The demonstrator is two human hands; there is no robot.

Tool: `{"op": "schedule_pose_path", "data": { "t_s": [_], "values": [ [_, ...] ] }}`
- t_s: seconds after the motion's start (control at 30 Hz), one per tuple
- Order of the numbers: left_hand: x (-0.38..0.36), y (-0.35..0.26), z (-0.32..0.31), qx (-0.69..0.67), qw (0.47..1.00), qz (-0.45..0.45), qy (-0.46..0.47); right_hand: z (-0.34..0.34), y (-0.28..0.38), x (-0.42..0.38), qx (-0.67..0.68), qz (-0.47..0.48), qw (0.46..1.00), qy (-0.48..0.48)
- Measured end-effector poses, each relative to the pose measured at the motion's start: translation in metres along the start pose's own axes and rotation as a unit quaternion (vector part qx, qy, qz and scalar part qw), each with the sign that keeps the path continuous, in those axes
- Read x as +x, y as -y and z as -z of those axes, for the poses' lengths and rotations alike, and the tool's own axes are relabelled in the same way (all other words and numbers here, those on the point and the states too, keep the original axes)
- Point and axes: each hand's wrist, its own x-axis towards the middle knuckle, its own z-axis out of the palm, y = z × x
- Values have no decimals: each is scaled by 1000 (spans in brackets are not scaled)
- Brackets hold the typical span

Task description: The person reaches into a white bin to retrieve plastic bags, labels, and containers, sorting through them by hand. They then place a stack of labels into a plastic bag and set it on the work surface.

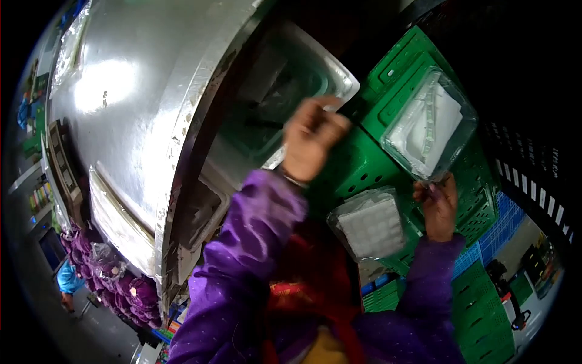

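My right hand point(438, 206) pinches the near edge of a clear plastic tray point(424, 130) with a white sheet inside, over a green plastic crate point(403, 67). My left hand point(312, 136), slightly blurred, has curled fingers over the rim of a translucent white tub point(333, 67) beside the metal table. A small pale spot shows at its fingertips, but I cannot tell what it is. Between my forearms, a second clear pack point(370, 224) with white, block-patterned contents rests on the green crate.
A shiny metal table point(139, 79) curves along the left, with a flat stack of plastic film or bags point(118, 218) on it. Purple bagged produce point(112, 276) lies beyond its lower edge. Green crates point(479, 309) stand at lower right. A person in blue point(70, 278) is far left.
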Motion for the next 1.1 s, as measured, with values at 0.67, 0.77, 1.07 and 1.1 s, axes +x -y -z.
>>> {"op": "schedule_pose_path", "data": {
  "t_s": [0.67, 0.77, 1.07, 1.1],
  "values": [
    [43, 81, 211, 114, 934, 51, -336, 64, 26, -56, -184, 60, 966, -174],
    [6, 63, 217, -112, 951, 7, -287, 12, 33, -50, -240, 81, 960, -122],
    [-60, -27, 107, -322, 883, 239, -243, -135, 15, 8, -98, 9, 979, 179],
    [-68, -35, 90, -290, 897, 228, -242, -143, 20, 7, -70, -32, 979, 189]
  ]
}}
